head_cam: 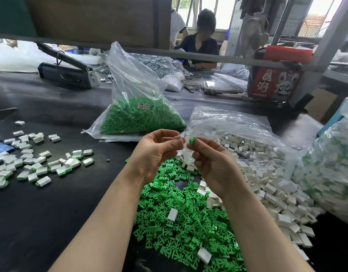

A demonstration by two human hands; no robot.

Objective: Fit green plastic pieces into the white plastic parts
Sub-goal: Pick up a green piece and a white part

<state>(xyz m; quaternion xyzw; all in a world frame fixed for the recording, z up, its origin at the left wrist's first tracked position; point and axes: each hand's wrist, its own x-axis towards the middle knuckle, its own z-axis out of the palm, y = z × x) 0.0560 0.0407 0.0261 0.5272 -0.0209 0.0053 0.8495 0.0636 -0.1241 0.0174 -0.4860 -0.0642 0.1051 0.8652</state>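
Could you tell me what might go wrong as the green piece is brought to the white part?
The right hand pinches the green piece only at its fingertips, so the grip could slip and drop it into the green pile. The white part in the left hand is small and partly hidden, so misalignment seems possible.

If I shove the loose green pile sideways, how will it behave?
The green pieces look small, light and stiff, so they would probably scatter rather than move together. Their flat, pronged shapes seem likelier to snag and slide than roll. White parts on top would likely ride along.
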